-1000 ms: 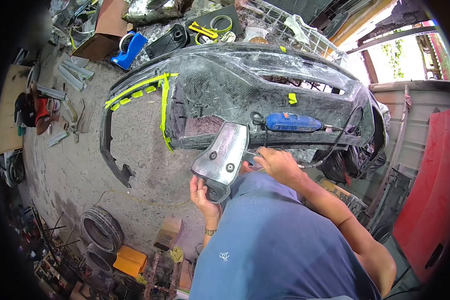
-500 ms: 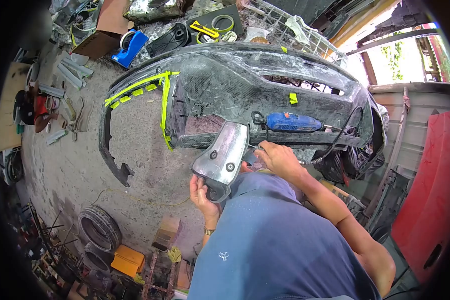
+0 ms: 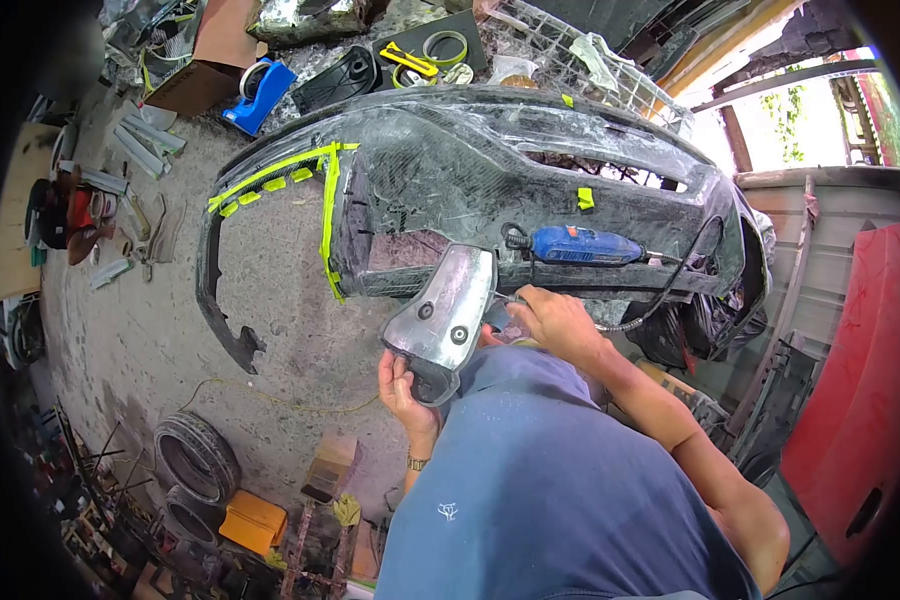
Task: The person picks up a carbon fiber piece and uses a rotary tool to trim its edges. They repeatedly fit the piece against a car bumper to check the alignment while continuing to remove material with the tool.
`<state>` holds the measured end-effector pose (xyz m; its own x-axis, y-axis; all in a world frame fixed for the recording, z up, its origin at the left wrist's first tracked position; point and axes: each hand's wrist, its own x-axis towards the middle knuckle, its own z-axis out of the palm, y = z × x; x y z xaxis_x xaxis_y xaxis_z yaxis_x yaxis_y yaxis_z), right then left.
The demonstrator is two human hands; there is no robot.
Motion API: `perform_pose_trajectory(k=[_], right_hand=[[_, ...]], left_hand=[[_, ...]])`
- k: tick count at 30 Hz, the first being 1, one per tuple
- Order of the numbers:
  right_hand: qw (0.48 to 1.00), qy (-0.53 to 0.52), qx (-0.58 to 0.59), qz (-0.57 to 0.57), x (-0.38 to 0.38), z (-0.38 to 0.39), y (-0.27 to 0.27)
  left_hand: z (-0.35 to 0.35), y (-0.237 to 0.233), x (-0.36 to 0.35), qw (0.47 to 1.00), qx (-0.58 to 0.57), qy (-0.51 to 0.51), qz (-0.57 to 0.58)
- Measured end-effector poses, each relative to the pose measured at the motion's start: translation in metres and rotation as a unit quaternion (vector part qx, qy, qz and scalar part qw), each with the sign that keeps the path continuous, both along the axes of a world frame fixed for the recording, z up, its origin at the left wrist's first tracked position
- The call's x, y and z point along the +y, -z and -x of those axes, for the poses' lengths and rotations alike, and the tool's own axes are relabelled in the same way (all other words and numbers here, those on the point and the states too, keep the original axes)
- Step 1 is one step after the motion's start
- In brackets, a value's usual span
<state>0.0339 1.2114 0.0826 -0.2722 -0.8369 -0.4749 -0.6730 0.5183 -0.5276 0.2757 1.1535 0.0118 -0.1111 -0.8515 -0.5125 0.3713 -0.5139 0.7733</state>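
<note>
My left hand [image 3: 402,392] has its fingers wrapped under the lower left edge of a silvery moulded part [image 3: 448,310] with two round dark fittings and a black lower end. My right hand [image 3: 555,318] is closed around the handpiece of a flexible shaft, most of which my fingers hide. A thin bit points from it at the right edge of the part; whether it touches cannot be made out. The shaft loops back to a blue rotary tool [image 3: 588,245], lying on a large black carbon-fibre bumper [image 3: 435,150].
Yellow-green tape [image 3: 330,220] edges the bumper's left opening. Behind it lie a blue tape dispenser [image 3: 260,95], a yellow cutter [image 3: 410,58] and a wire basket [image 3: 610,60]. Tyres [image 3: 198,455] and an orange box [image 3: 253,520] sit lower left. A red panel [image 3: 855,400] leans at right.
The silvery part has shifted very slightly left in my left hand. My right hand and the handpiece stay nearly in place at its right edge.
</note>
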Motion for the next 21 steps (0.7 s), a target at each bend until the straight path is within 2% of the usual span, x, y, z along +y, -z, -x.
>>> perform_pose_trajectory(k=[4,7,10,13,16,19,21], right_hand=[[0.999,0.006,0.012,0.031,0.006,-0.007,0.006],[1.0,0.018,-0.01,-0.008,0.001,-0.004,0.004],[0.999,0.008,-0.006,0.035,0.003,-0.007,0.002],[1.0,0.009,-0.002,-0.007,0.001,-0.006,0.003],[0.999,0.013,-0.009,0.033,0.005,-0.01,0.006],[0.999,0.031,0.002,0.029,0.0,-0.002,0.011],[0.999,0.043,0.005,-0.012,-0.006,0.005,0.008]], left_hand=[[0.0,0.002,-0.001,1.0,0.001,0.0,0.001],[0.001,0.001,0.0,1.0,0.005,-0.001,0.004],[0.001,0.0,-0.002,1.0,0.011,0.006,0.012],[0.005,-0.001,-0.001,1.0,-0.002,-0.001,0.01],[0.006,-0.004,-0.003,1.0,-0.022,-0.01,0.005],[0.004,-0.001,-0.001,1.0,-0.01,-0.009,-0.001],[0.003,-0.001,-0.002,1.0,0.003,-0.006,0.0]])
